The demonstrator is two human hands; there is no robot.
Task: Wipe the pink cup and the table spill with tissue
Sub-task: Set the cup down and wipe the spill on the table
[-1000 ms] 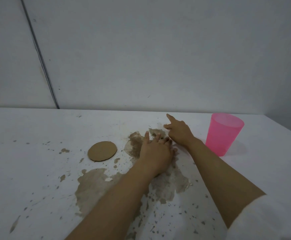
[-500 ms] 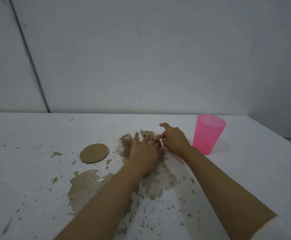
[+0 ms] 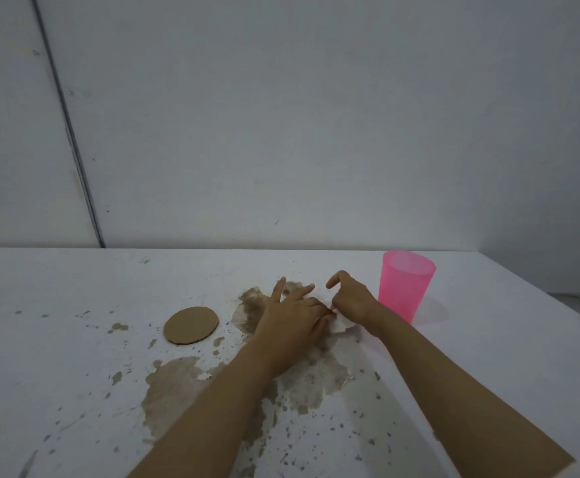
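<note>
We held the tissue point(image 3: 342, 324) flat on the table point(image 3: 74, 288), over the brown spill point(image 3: 178, 384), so it soaked rather than smeared. Our left hand point(image 3: 292, 322) pressed down on it, fingers spread; our right hand point(image 3: 350, 301) pinched its edge, index lifted. The pink cup point(image 3: 405, 286) stood upright just beside the right wrist, clear of the spill. A brown disc point(image 3: 191, 325) lay to the left.

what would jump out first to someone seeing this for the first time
The bright pink cup stands upright at the right of the white table, the only strong colour. Mid-table, the left hand and right hand meet over a white tissue on brown stains, with a round brown disc lying left of them.
</note>
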